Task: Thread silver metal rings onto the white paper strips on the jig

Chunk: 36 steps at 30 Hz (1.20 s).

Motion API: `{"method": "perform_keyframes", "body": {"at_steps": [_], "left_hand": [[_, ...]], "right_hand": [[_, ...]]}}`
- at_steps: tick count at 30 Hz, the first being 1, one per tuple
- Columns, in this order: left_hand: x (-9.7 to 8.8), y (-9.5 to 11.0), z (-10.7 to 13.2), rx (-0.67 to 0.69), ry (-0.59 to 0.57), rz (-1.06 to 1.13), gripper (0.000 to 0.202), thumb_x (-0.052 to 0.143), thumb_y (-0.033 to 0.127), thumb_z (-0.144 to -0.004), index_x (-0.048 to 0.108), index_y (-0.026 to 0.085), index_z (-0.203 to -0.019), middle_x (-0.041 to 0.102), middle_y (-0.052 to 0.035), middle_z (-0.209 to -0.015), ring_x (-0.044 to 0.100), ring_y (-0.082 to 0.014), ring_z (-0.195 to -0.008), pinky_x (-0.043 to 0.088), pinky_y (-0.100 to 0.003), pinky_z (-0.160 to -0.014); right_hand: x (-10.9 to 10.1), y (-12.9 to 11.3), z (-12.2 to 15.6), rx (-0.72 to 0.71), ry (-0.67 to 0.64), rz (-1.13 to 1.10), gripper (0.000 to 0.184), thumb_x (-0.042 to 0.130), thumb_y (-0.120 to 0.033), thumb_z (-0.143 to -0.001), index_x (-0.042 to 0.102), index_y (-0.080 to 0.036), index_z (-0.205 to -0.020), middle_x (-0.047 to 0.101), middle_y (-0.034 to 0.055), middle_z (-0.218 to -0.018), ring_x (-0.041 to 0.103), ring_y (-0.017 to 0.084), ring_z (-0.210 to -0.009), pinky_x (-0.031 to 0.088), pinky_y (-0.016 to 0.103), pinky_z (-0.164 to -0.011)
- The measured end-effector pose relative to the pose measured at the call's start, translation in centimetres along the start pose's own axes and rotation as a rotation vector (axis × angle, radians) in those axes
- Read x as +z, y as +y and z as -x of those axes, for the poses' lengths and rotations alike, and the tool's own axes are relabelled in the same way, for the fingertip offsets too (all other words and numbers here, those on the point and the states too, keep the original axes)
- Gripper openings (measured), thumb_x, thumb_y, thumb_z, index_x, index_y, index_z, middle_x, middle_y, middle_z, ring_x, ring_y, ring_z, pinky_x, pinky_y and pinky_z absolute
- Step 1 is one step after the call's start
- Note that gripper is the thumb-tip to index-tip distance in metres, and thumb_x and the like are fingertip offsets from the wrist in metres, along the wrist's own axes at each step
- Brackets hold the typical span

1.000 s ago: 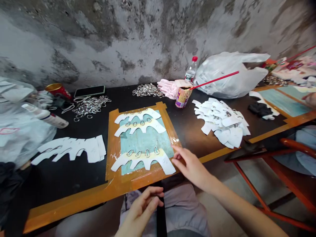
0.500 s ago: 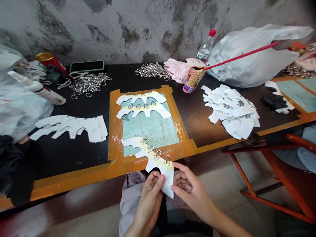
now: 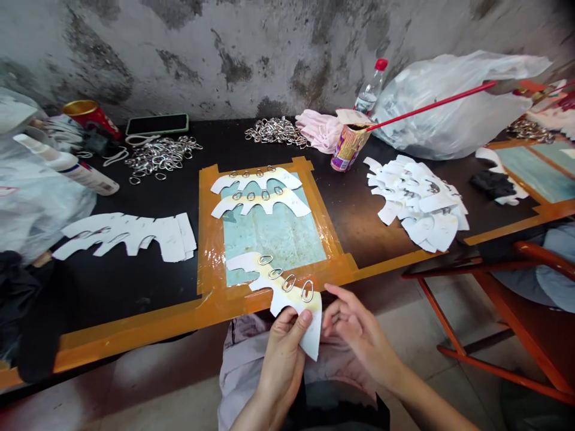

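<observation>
My left hand (image 3: pixel 285 350) pinches the lower end of a white scalloped cut-out piece (image 3: pixel 312 335), thumb on top. Several silvery oval rings (image 3: pixel 307 291) stand along the yellowish upper edge of that piece. Its far end reaches over the taped front edge of the table. Just to its right, apart from it, is my right hand (image 3: pixel 359 335), holding nothing, index finger stretched out and the others loosely bent. Two similar ringed pieces (image 3: pixel 274 206) lie on the pale blue-green sheet (image 3: pixel 274 233), which is framed with brown tape.
Plain white cut-outs (image 3: pixel 130 233) are at left, a heap of cut-outs (image 3: pixel 417 203) at right. Metal rings lie in a left pile (image 3: pixel 162 154) and a back pile (image 3: pixel 276 131). A cup (image 3: pixel 348 149) with a red stick stands behind, near a plastic bag (image 3: pixel 431 108). A red chair frame (image 3: pixel 453 350) is at right.
My right hand has let go of the cut-out's edge and moved slightly right. My left hand still holds the piece, which has shifted a little to the right.
</observation>
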State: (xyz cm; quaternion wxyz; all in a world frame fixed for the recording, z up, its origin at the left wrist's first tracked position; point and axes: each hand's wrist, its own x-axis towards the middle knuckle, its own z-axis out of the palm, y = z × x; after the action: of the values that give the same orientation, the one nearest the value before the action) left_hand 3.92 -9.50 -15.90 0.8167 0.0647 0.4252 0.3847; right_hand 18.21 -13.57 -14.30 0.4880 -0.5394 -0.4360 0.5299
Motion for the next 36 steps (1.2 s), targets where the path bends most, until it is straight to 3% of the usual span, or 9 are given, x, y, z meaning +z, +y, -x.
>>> {"method": "perform_keyframes", "body": {"at_steps": [4, 9, 14, 20, 25, 29, 33, 36], "left_hand": [[0.7, -0.2, 0.0, -0.002, 0.002, 0.013, 0.029, 0.081, 0.021, -0.069, 0.068, 0.018, -0.095, 0.074, -0.0023, -0.095, 0.068, -0.0173, -0.093, 0.050, -0.031, -0.093], [1.1, -0.2, -0.1, 0.027, -0.054, 0.025, 0.031, 0.078, 0.023, -0.074, 0.067, 0.018, -0.102, 0.073, -0.0058, -0.101, 0.067, -0.0192, -0.098, 0.049, -0.032, -0.095], [1.6, -0.4, -0.1, 0.044, -0.045, 0.071, 0.031, 0.077, 0.021, -0.075, 0.066, 0.019, -0.103, 0.072, -0.0067, -0.104, 0.067, -0.0180, -0.100, 0.049, -0.032, -0.094], [2.2, -1.0, -0.2, 0.085, -0.008, 0.078, 0.028, 0.076, 0.023, -0.076, 0.066, 0.019, -0.102, 0.071, -0.0062, -0.104, 0.064, -0.0195, -0.105, 0.047, -0.034, -0.098], [2.3, -1.4, -0.4, 0.123, 0.026, -0.017, 0.026, 0.075, 0.028, -0.078, 0.067, 0.018, -0.101, 0.071, -0.0056, -0.105, 0.063, -0.0190, -0.105, 0.046, -0.032, -0.097], [1.8, -1.9, -0.7, 0.139, 0.033, -0.075, 0.028, 0.073, 0.034, -0.079, 0.068, 0.020, -0.102, 0.069, -0.0057, -0.112, 0.060, -0.0193, -0.110, 0.044, -0.032, -0.099], [0.5, -1.3, -0.3, 0.182, 0.015, -0.329, 0.043, 0.074, 0.035, -0.077, 0.066, 0.024, -0.117, 0.064, -0.0068, -0.121, 0.058, -0.0199, -0.113, 0.043, -0.030, -0.100], [0.0, 0.7, 0.7, 0.385, -0.093, -0.701, 0.028, 0.071, 0.032, -0.079, 0.072, 0.022, -0.106, 0.068, -0.0077, -0.106, 0.063, -0.0211, -0.098, 0.048, -0.031, -0.089]], "right_hand": [[-1.2, -2.9, -2.3, -0.260, 0.205, 0.349, 0.015, 0.055, -0.025, -0.093, 0.060, -0.027, -0.107, 0.056, 0.0011, -0.090, 0.055, 0.014, -0.083, 0.046, 0.029, -0.076], [-0.3, -4.9, -4.4, -0.460, 0.075, 0.781, 0.009, 0.058, -0.021, -0.091, 0.067, -0.021, -0.092, 0.056, 0.0035, -0.091, 0.053, 0.017, -0.088, 0.043, 0.033, -0.079], [0.6, -4.8, -4.5, -0.494, 0.049, 1.016, 0.010, 0.057, -0.021, -0.092, 0.067, -0.020, -0.090, 0.058, 0.0022, -0.087, 0.051, 0.016, -0.083, 0.038, 0.034, -0.075], [0.6, -5.2, -4.9, -0.425, 0.014, 1.133, 0.012, 0.056, -0.020, -0.093, 0.066, -0.019, -0.087, 0.061, 0.0017, -0.083, 0.052, 0.017, -0.081, 0.035, 0.033, -0.073], [0.0, -5.8, -5.7, -0.355, -0.122, 1.157, 0.011, 0.059, -0.025, -0.092, 0.066, -0.020, -0.085, 0.062, 0.0022, -0.084, 0.054, 0.018, -0.083, 0.036, 0.034, -0.076], [-0.7, -6.9, -7.3, -0.409, -0.245, 1.238, 0.018, 0.055, -0.023, -0.094, 0.064, -0.018, -0.079, 0.061, 0.0028, -0.080, 0.053, 0.017, -0.078, 0.036, 0.033, -0.072], [-1.6, -7.8, -10.5, -0.595, -0.183, 1.388, 0.016, 0.052, -0.018, -0.095, 0.064, -0.017, -0.085, 0.061, 0.0056, -0.086, 0.051, 0.020, -0.084, 0.036, 0.034, -0.074], [-2.6, -7.4, -13.3, -0.653, -0.176, 1.489, 0.015, 0.053, -0.016, -0.093, 0.066, -0.016, -0.086, 0.061, 0.0071, -0.088, 0.050, 0.021, -0.087, 0.036, 0.034, -0.075]]}}
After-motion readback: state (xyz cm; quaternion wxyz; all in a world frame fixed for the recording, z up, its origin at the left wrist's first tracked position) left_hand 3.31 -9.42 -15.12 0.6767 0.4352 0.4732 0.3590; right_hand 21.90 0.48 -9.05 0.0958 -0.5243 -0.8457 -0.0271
